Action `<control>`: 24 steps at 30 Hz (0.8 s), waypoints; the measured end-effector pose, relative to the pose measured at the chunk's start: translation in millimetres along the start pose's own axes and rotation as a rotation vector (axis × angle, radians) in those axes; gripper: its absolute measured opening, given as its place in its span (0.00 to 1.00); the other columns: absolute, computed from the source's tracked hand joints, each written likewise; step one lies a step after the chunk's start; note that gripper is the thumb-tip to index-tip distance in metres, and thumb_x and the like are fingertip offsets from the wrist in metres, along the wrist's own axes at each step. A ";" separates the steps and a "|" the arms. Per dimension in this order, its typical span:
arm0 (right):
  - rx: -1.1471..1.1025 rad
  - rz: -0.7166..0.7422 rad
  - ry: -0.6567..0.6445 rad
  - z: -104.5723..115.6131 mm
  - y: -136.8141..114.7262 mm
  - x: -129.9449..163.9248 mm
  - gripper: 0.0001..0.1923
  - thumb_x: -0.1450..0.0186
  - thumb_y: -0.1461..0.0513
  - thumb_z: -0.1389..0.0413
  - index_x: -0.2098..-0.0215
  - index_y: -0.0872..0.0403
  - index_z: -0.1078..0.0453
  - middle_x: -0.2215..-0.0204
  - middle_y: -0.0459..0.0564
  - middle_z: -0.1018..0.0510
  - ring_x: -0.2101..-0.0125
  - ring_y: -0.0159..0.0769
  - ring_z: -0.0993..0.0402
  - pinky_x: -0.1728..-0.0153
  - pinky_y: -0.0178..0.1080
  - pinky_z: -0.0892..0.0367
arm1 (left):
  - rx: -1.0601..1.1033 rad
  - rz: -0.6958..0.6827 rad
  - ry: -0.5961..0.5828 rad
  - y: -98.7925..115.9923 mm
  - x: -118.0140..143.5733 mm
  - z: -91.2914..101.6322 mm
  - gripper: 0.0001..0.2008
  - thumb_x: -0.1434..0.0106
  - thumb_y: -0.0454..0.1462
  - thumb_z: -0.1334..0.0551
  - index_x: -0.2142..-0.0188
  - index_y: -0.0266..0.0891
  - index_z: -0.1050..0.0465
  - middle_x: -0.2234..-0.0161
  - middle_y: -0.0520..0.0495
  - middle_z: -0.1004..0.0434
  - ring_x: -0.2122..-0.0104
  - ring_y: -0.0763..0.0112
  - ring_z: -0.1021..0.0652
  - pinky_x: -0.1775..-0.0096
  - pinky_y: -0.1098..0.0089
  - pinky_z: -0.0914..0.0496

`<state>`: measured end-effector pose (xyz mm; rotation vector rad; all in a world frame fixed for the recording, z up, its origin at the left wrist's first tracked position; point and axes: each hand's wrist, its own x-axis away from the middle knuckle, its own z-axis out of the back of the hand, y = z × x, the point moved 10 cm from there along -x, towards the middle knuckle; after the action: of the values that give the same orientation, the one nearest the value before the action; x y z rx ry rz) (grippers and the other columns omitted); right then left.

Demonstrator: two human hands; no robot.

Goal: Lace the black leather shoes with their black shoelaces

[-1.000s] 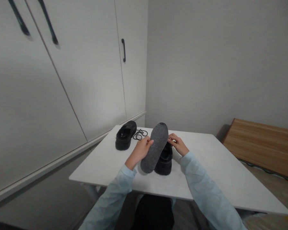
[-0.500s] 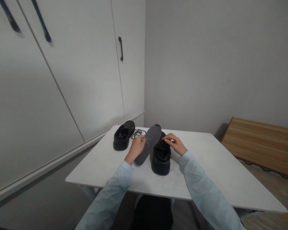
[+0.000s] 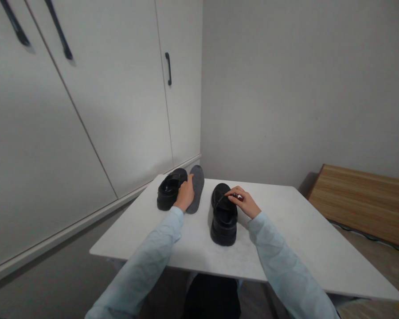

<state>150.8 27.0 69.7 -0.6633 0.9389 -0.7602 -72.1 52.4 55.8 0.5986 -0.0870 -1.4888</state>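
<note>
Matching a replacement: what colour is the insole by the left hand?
Dark grey insole, seen in the head view.

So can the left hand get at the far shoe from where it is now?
Probably yes: the left hand rests on the grey insole right beside the far shoe, and nothing stands between them on the table.

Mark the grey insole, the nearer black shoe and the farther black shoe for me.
grey insole (image 3: 197, 188): head view, on its upper felt face.
nearer black shoe (image 3: 224, 221): head view, on the vamp.
farther black shoe (image 3: 169, 189): head view, on its top, by the opening.
</note>
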 end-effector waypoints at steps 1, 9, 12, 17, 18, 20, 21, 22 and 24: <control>-0.001 -0.007 -0.002 -0.3 1.1 0.0 0.10 0.39 0.56 0.45 0.66 0.51 0.25 0.67 0.50 0.31 0.65 0.37 0.35 0.69 0.38 0.40 | -0.024 -0.006 -0.011 -0.4 -0.9 -1.7 0.27 0.38 0.25 0.52 0.40 0.40 0.47 0.58 0.34 0.27 0.58 0.59 0.23 0.58 0.65 0.32; -0.022 -0.008 -0.007 -1.5 2.5 0.2 0.09 0.39 0.56 0.44 0.66 0.51 0.25 0.66 0.50 0.31 0.63 0.38 0.35 0.68 0.38 0.38 | -0.301 0.017 -0.100 -10.6 1.5 -29.3 0.21 0.34 0.29 0.57 0.45 0.39 0.37 0.56 0.35 0.32 0.59 0.61 0.25 0.61 0.66 0.31; -0.022 -0.013 -0.001 -1.0 2.4 0.2 0.10 0.40 0.55 0.44 0.66 0.51 0.25 0.66 0.50 0.32 0.64 0.38 0.35 0.69 0.38 0.38 | -0.356 0.034 -0.097 -13.6 4.4 -39.5 0.20 0.34 0.31 0.58 0.51 0.35 0.31 0.55 0.32 0.34 0.56 0.56 0.28 0.61 0.64 0.31; -0.009 -0.009 0.000 -1.3 1.7 -0.1 0.10 0.40 0.55 0.44 0.66 0.50 0.25 0.67 0.50 0.31 0.66 0.37 0.35 0.69 0.38 0.39 | -0.448 -0.003 -0.068 -6.0 8.9 -45.0 0.21 0.35 0.29 0.58 0.50 0.34 0.31 0.51 0.30 0.37 0.51 0.53 0.35 0.60 0.61 0.32; -0.007 -0.008 0.000 -1.3 1.5 -0.1 0.10 0.40 0.55 0.44 0.66 0.50 0.25 0.67 0.50 0.31 0.66 0.37 0.35 0.69 0.38 0.39 | -0.476 -0.025 -0.073 -2.8 8.9 -46.1 0.21 0.35 0.29 0.58 0.51 0.34 0.30 0.51 0.30 0.36 0.51 0.53 0.36 0.59 0.60 0.33; -0.004 -0.006 0.000 -1.2 1.0 -0.1 0.10 0.40 0.55 0.44 0.66 0.50 0.25 0.67 0.50 0.31 0.65 0.37 0.34 0.69 0.38 0.39 | -0.511 -0.065 -0.101 2.7 7.6 -49.5 0.21 0.36 0.28 0.57 0.52 0.32 0.29 0.52 0.30 0.35 0.50 0.53 0.36 0.56 0.58 0.35; -0.003 -0.005 0.000 -1.1 0.6 -0.1 0.10 0.40 0.55 0.44 0.66 0.50 0.25 0.67 0.50 0.31 0.65 0.37 0.34 0.70 0.38 0.39 | -0.515 -0.078 -0.121 4.4 6.3 -51.6 0.21 0.36 0.27 0.57 0.53 0.31 0.28 0.52 0.30 0.35 0.50 0.53 0.36 0.55 0.57 0.36; -0.002 -0.003 -0.001 -1.0 0.2 -0.2 0.10 0.40 0.55 0.44 0.66 0.50 0.25 0.67 0.50 0.31 0.64 0.38 0.34 0.70 0.38 0.39 | -0.514 -0.082 -0.142 5.0 4.7 -53.8 0.21 0.36 0.27 0.57 0.54 0.31 0.27 0.53 0.30 0.34 0.51 0.53 0.35 0.55 0.57 0.35; 0.002 0.004 -0.004 -1.0 -0.7 -0.2 0.10 0.40 0.55 0.44 0.66 0.50 0.25 0.67 0.50 0.31 0.64 0.38 0.34 0.70 0.38 0.39 | -0.503 -0.071 -0.177 3.9 0.8 -56.6 0.21 0.37 0.26 0.57 0.56 0.29 0.26 0.53 0.29 0.34 0.53 0.54 0.32 0.56 0.59 0.34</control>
<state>149.6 26.6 69.9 -0.6612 0.9354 -0.7557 -45.2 69.7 9.0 0.0650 0.1710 -1.5549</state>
